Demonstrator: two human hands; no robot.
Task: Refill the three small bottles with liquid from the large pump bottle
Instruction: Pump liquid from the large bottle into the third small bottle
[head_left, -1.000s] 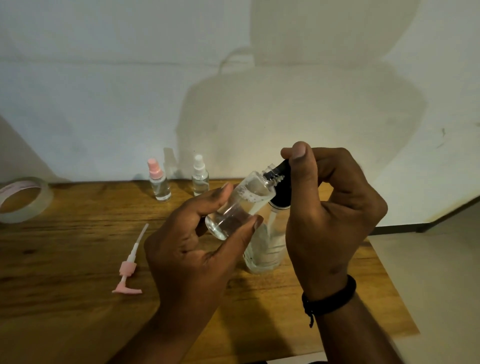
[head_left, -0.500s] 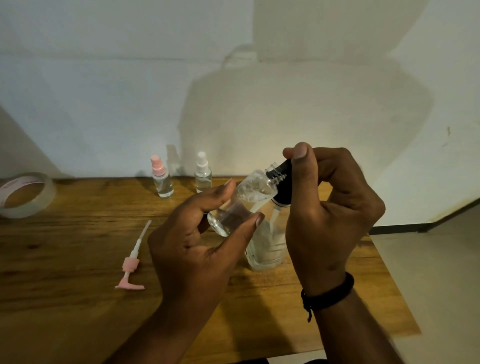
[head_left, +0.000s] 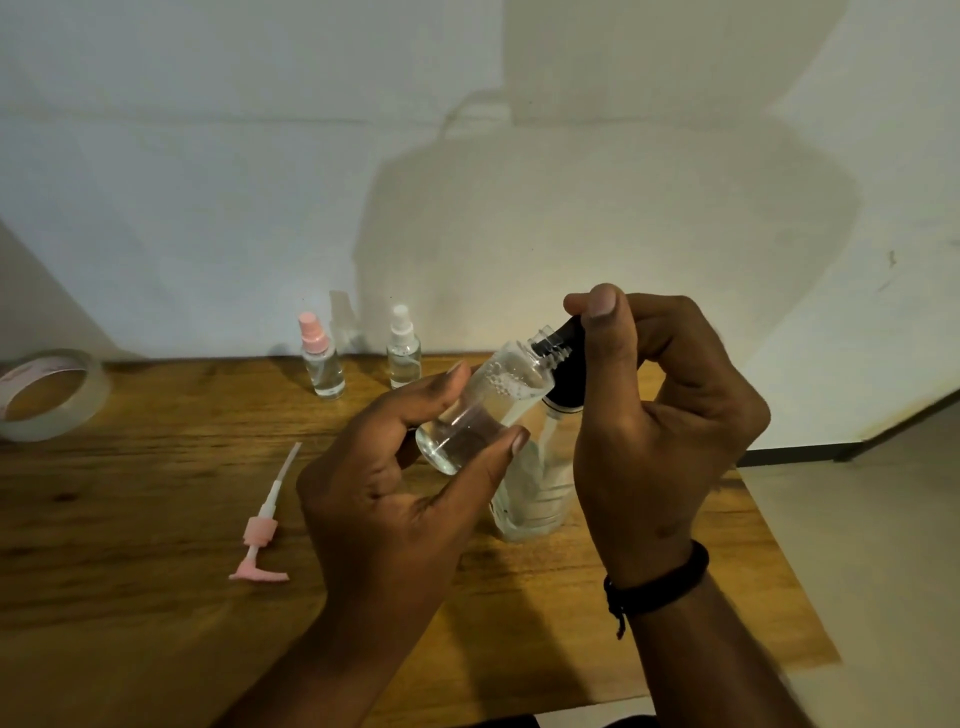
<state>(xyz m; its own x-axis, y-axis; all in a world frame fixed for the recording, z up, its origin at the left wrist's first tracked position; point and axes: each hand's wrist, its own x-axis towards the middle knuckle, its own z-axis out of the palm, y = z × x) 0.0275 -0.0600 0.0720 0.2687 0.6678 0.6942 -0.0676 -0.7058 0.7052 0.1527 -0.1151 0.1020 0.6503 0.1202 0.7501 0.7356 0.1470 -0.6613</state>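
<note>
My left hand (head_left: 395, 499) grips a small clear bottle (head_left: 483, 410), uncapped and tilted, with its threaded neck against the black pump head (head_left: 569, 379) of the large clear bottle (head_left: 530, 493). The large bottle stands on the table behind my hands. My right hand (head_left: 660, 431) curls round the pump head, thumb on top. Clear liquid and bubbles show inside the held bottle. Two more small bottles stand at the back: one with a pink cap (head_left: 322, 358) and one with a white cap (head_left: 404, 351).
A pink spray top with its dip tube (head_left: 260, 530) lies on the wooden table (head_left: 130, 467), left of my hands. A roll of clear tape (head_left: 47, 395) sits at the far left. The wall runs close behind; the table's right edge falls off to the floor.
Both hands keep almost the same hold. Bubbles now show near the neck of the held small bottle.
</note>
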